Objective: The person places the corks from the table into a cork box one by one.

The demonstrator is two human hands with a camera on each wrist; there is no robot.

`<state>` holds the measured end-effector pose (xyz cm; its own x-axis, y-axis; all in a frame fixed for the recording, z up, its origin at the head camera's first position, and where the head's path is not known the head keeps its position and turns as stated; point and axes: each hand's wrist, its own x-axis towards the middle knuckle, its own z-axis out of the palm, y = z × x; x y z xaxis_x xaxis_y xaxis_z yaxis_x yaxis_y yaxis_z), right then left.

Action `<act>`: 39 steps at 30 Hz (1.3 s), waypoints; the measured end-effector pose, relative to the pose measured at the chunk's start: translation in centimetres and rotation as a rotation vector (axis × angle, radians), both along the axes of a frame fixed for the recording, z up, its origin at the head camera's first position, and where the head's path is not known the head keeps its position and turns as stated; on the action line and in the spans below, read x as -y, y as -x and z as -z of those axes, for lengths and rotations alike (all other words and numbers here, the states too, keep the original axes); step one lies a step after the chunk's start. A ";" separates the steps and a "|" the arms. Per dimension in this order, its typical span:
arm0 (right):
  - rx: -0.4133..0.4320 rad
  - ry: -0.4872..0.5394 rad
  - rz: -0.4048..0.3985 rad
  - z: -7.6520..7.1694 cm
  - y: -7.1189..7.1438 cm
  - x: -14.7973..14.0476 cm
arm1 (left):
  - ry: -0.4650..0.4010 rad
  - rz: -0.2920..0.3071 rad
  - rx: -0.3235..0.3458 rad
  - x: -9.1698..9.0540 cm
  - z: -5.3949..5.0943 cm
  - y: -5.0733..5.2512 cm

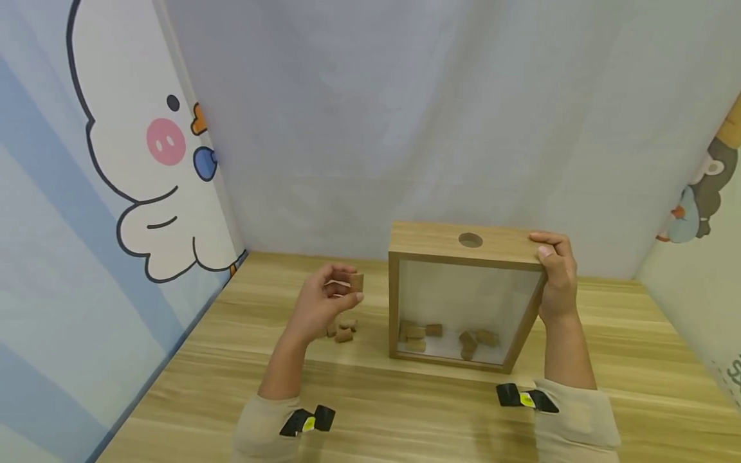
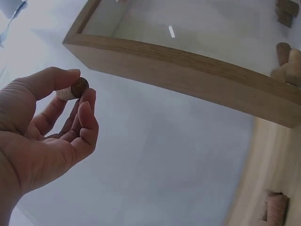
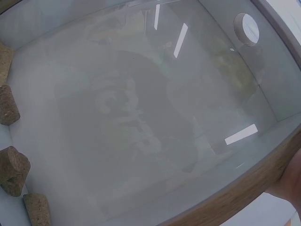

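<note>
My left hand (image 1: 315, 305) pinches a cork (image 1: 357, 283) between thumb and fingers, left of a wooden shadow box (image 1: 466, 260) with a clear front. In the left wrist view, the held cork (image 2: 74, 89) shows its dark round end toward the camera. The box stands upright, with a round hole (image 1: 470, 240) in its top side. Several corks (image 1: 467, 344) lie inside along its bottom. My right hand (image 1: 559, 276) grips the box's upper right corner, fingers over the top. The right wrist view looks through the front pane at the corks (image 3: 13, 170) and the hole.
Several loose corks (image 1: 344, 335) lie on the wood-grain table (image 1: 359, 399) left of the box, partly behind the left hand. A pale curtain (image 1: 405, 128) hangs behind the table. Cartoon-printed fabric (image 1: 133, 141) borders the left side.
</note>
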<state>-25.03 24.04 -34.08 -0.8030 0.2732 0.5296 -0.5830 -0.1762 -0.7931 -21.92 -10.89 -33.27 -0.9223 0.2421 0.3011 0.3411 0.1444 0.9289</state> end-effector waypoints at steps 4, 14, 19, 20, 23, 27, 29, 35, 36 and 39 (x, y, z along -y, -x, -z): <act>0.006 -0.005 -0.004 0.1 0.0 0.1 | -0.029 -0.017 -0.045 0.0 -0.3 0.7; 0.013 -0.006 0.018 0.1 -0.3 -0.3 | -0.093 0.015 -0.144 -1.8 -3.1 1.0; 0.026 0.000 0.026 0.0 -0.4 -0.4 | -0.126 0.017 -0.128 -2.8 -4.4 1.1; 0.028 -0.001 0.026 0.0 -0.4 -0.4 | -0.132 0.013 -0.132 -2.9 -4.6 1.1; 0.034 -0.003 0.027 0.1 -0.5 -0.3 | -0.156 0.006 -0.154 -3.5 -4.8 1.1; 0.037 0.001 0.022 0.3 -0.6 -0.3 | -0.208 -0.007 -0.182 -4.8 -5.1 1.4; 0.038 -0.001 0.019 0.3 -0.6 -0.2 | -0.238 -0.022 -0.185 -5.6 -5.5 1.6; 0.050 -0.019 0.020 0.0 -0.6 0.1 | -0.275 -0.057 -0.135 -8.1 -7.6 2.4; 0.047 -0.017 0.018 -0.1 -0.5 0.1 | -0.270 -0.054 -0.122 -8.5 -8.0 2.5; 0.028 -0.003 0.011 -0.3 -0.3 0.2 | -0.236 -0.054 -0.077 -9.7 -8.9 3.0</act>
<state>-24.69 23.80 -33.82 -0.8143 0.2807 0.5080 -0.5627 -0.1674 -0.8095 -24.93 -1.17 -24.36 -0.9042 0.1081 0.4132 0.4098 -0.0531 0.9106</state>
